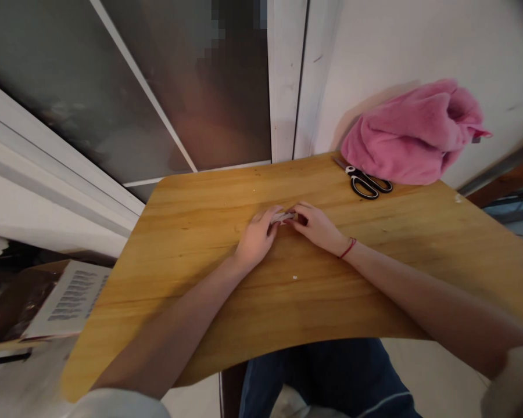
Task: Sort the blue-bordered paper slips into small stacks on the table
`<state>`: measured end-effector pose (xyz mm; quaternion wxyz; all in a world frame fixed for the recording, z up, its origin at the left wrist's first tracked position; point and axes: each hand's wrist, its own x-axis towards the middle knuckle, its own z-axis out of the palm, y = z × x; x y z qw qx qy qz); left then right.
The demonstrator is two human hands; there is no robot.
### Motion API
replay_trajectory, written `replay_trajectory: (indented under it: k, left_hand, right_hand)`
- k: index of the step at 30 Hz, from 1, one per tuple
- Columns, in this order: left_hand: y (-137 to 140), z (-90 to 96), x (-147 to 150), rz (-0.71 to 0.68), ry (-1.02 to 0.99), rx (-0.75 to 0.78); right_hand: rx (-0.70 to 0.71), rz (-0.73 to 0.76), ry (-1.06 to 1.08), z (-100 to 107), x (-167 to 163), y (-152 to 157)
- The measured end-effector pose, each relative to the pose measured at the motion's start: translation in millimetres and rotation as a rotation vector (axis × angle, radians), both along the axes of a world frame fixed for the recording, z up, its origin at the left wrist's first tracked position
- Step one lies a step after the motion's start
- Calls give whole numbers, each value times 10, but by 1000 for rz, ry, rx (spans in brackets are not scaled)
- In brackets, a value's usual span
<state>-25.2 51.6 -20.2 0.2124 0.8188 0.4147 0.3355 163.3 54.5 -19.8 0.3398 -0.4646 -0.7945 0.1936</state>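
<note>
Both hands meet over the middle of a wooden table, holding one small whitish strip, perhaps folded paper; its exact kind is too small to make out. My left hand pinches the strip's left end between thumb and fingers. At the other end, the fingertips of my right hand are closed on it, and a red string bracelet circles that wrist. A tiny white scrap lies on the wood nearer to me.
Black-handled scissors lie at the back right, against a bundled pink plush cloth by the wall. A glass-paned door stands behind the table. To the lower left is an open cardboard box.
</note>
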Motion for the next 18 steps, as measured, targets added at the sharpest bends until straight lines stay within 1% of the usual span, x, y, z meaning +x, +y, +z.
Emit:
replay_trajectory:
  k: [2, 4, 7, 10, 13, 15, 18]
  left_hand:
    - [8, -3, 0, -25, 2, 17]
    - [26, -17, 0, -18, 27, 28]
    - [46, -42, 4, -2, 115, 52]
    - [39, -49, 13, -39, 215, 70]
    - [24, -55, 24, -54, 270, 62]
    - [29, -70, 26, -39, 260, 55]
    - [67, -110, 16, -34, 186, 54]
  right_hand:
    - [-2, -9, 2, -4, 0, 4]
    - [-14, -22, -18, -17, -1, 14]
    - [-31, -34, -45, -47, -3, 31]
    - [-47, -27, -45, -68, -3, 39]
    - [-44, -17, -52, -69, -3, 41]
    - [-28, -16, -59, -61, -5, 40]
    - [-24, -21, -49, -48, -6, 36]
